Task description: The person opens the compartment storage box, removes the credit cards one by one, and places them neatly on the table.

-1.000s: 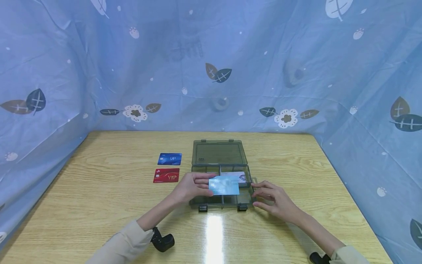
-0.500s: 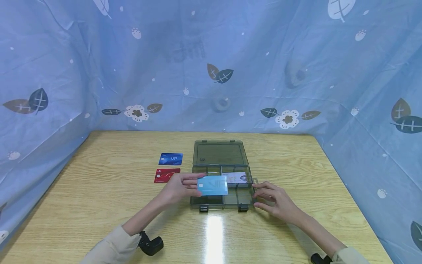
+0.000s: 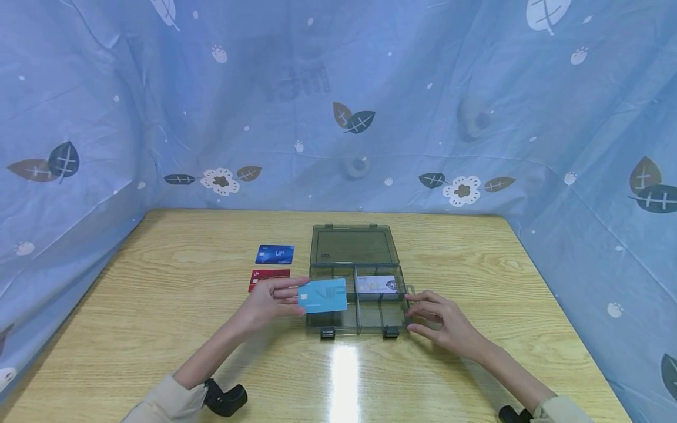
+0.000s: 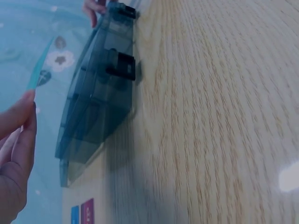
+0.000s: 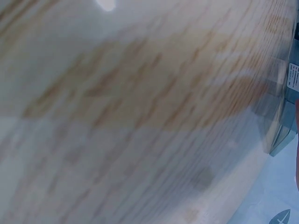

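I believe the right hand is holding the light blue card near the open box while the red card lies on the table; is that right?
Not quite: the head view shows the left hand holding the light blue card near the open box; the red card does lie on the table.

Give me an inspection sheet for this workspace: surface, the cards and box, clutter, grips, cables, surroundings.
Surface: light wood-grain table, with a bright glare patch near the front.
Job's things: translucent dark plastic compartment box, lid folded back; white rectangular card in its rear right part; light blue rectangular card held apart from the box; dark blue rectangular card and red rectangular card on the table, left of the box.
Clutter: nothing seen.
Grips: left hand pinches the light blue card; right hand at the box's right edge, contact unclear.
Cables: nothing seen.
Surroundings: blue leaf-printed sheet behind and beside.
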Available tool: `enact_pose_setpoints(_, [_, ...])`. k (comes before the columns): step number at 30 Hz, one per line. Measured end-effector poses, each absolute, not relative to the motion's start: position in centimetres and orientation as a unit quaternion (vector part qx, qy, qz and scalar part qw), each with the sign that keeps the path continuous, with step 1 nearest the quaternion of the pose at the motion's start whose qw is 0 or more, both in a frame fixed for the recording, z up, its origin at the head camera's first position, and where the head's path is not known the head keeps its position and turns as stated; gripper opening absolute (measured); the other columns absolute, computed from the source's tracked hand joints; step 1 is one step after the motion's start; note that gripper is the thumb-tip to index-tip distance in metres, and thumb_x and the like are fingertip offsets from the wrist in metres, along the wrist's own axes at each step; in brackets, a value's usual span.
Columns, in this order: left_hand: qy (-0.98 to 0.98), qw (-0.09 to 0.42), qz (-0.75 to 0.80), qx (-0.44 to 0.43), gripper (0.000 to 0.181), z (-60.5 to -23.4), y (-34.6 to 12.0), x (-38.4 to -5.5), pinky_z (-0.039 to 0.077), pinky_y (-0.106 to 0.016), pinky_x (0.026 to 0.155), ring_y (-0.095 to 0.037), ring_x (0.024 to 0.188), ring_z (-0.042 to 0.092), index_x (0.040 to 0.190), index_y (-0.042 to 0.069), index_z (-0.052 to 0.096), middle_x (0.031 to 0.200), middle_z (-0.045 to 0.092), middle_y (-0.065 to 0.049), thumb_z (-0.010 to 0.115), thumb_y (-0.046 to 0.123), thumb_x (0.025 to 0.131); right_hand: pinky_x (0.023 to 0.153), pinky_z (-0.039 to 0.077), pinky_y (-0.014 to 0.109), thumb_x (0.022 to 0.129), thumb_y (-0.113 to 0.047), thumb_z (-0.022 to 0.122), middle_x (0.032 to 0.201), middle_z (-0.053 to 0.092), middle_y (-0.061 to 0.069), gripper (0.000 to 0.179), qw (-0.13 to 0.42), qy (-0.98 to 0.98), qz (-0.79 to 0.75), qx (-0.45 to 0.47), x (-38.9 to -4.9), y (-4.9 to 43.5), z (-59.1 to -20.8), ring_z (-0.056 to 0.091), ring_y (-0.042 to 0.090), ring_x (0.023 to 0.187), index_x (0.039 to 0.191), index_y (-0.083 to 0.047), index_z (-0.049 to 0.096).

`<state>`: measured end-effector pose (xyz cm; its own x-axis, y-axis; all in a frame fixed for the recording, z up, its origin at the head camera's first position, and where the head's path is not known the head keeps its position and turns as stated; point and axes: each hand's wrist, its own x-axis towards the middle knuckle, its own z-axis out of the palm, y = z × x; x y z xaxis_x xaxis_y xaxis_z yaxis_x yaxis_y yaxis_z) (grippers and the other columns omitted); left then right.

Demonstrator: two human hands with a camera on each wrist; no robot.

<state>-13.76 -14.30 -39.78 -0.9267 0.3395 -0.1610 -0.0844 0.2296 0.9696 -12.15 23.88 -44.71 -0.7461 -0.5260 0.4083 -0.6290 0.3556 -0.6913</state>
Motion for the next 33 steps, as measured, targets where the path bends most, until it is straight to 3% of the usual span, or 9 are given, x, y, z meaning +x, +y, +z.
enact_pose_setpoints(7, [0.752, 0.188, 0.628, 0.071, 0.057, -40.0, -15.5, -13.7, 0.054, -0.033, 0.085, -0.028, 0.107, 0.064, 0.132, 0.002, 0.056, 0.119, 0.065, -0.017, 0.078, 0.008, 0.080, 0.073, 0.056, 0.038, 0.076, 0.007, 0.076, 0.115, 0.058, 0.024, 0.024, 0.063, -0.826, 0.438, 0.350, -12.1, 23.7, -44.7, 0.065, 0.037, 0.091, 0.095, -0.004, 0.067])
enact_pose_setpoints(14, [0.765, 0.181, 0.615, 0.067, 0.058, -40.0, -16.7, -13.3, 0.049, -0.039, 0.093, -0.034, 0.118, 0.056, 0.133, 0.003, 0.056, 0.129, 0.058, -0.017, 0.078, 0.013, 0.080, 0.070, 0.056, 0.043, 0.072, 0.015, 0.074, 0.109, 0.057, 0.029, 0.023, 0.067, -0.822, 0.441, 0.354, -11.2, 22.6, -42.2, 0.064, 0.044, 0.087, 0.090, 0.004, 0.066])
enact_pose_setpoints(33, [0.771, 0.196, 0.602, 0.064, 0.064, -40.2, -20.8, -12.4, 0.039, -0.050, 0.103, -0.042, 0.129, 0.042, 0.138, 0.004, 0.050, 0.137, 0.049, -0.024, 0.077, 0.015, 0.081, 0.075, 0.056, 0.033, 0.080, -0.001, 0.075, 0.116, 0.058, 0.020, 0.018, 0.058, -0.826, 0.436, 0.352, -12.3, 24.0, -45.0, 0.065, 0.034, 0.095, 0.097, -0.007, 0.068])
